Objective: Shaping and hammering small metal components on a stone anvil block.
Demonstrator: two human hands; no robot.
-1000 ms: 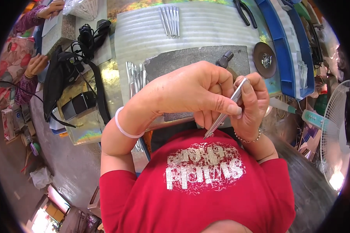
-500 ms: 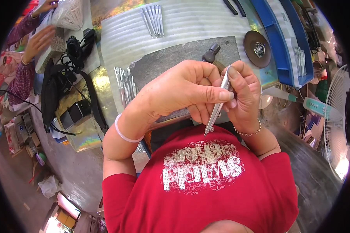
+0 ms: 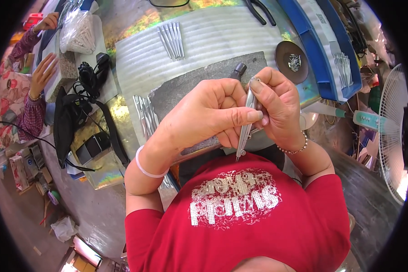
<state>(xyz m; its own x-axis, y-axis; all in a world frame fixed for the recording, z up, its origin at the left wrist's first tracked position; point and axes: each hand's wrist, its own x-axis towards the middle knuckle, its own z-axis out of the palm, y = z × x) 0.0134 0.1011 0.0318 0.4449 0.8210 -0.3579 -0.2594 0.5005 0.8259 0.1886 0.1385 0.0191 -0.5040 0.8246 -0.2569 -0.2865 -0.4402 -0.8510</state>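
Note:
Both hands are closed on a slim silver tool that looks like a drawing compass (image 3: 246, 124), held in front of my chest. It stands nearly upright, its pointed tip downward, with small round knobs near the tip. My left hand (image 3: 204, 113) pinches its middle with the thumb on top. My right hand (image 3: 279, 102) grips its upper end between thumb and fingers. Behind them lies a grey stone slab (image 3: 181, 86) with what looks like a hammer (image 3: 238, 70), mostly hidden by my fingers. Slim silver pieces (image 3: 146, 117) lie left of the slab, others (image 3: 171, 41) beyond it.
A dark round dish (image 3: 283, 56) of small metal parts sits right of the slab. Beyond it are a blue tray (image 3: 319, 68) and black-handled pliers (image 3: 259, 11). A white fan (image 3: 392, 131) stands at the right. Black straps (image 3: 111, 131) and another person's hand (image 3: 43, 75) are at left.
The whole view has shifted slightly. The silver tool stands a little more upright, still in both hands. The other person's upper hand has moved.

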